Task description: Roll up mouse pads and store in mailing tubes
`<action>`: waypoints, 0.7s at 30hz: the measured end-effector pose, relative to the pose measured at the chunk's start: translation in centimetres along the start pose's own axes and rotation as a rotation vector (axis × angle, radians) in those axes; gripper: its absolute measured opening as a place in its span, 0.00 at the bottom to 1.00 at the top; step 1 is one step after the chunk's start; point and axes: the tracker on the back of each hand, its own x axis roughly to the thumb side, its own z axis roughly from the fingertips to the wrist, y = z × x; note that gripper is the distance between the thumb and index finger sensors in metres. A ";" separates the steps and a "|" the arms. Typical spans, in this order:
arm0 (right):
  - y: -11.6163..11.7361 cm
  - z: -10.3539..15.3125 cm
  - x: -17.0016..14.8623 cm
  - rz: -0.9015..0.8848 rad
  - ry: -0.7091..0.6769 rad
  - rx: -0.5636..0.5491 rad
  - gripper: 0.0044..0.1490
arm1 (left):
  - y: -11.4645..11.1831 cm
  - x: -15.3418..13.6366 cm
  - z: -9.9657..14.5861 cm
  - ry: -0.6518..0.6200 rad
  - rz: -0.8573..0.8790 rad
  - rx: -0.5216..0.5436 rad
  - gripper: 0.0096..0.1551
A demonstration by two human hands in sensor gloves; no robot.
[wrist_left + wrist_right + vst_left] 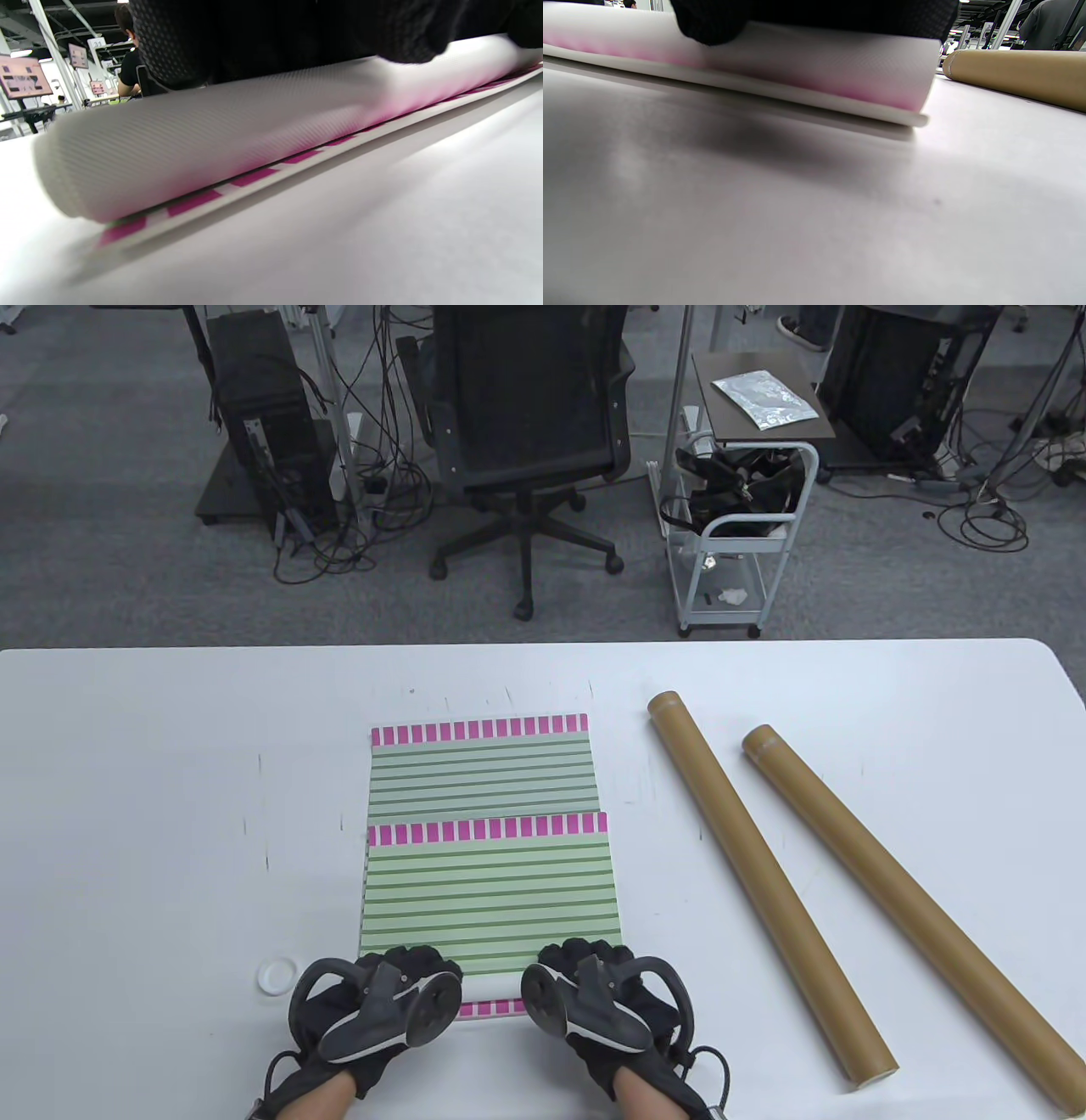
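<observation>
A green-striped mouse pad (490, 891) with magenta-checked ends lies in front of me, overlapping a second like pad (480, 768) behind it. Its near end is curled into a short white roll (490, 987). My left hand (417, 965) and right hand (579, 959) both grip this roll from above, fingers curled over it. The roll shows in the left wrist view (212, 140) and the right wrist view (840, 72), lying on a flat magenta-checked edge (254, 174). Two brown mailing tubes (764, 882) (908, 916) lie diagonally to the right.
A white round cap (277, 976) lies on the white table (153, 814) just left of my left hand. The nearer tube's open end (874, 1076) points at the table's front right. One tube shows in the right wrist view (1018, 74).
</observation>
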 end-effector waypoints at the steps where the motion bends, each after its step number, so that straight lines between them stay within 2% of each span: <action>1: 0.0 0.0 0.0 -0.001 -0.001 0.002 0.32 | 0.0 0.0 -0.1 0.000 -0.012 -0.004 0.25; 4: 0.5 0.1 0.1 0.025 -0.002 0.010 0.33 | -0.3 -0.1 -0.3 0.021 -0.021 -0.007 0.25; 13: -0.2 0.0 -0.4 0.000 0.007 0.016 0.37 | -1.1 -1.0 -0.9 0.064 0.052 -0.083 0.24; 17: -0.5 0.2 -1.2 0.058 0.067 -0.049 0.39 | -1.3 -1.4 -1.1 0.035 0.125 -0.141 0.29; 21: -0.5 0.2 -1.7 0.016 0.079 -0.033 0.36 | -1.1 -1.3 -0.8 0.017 0.076 -0.132 0.29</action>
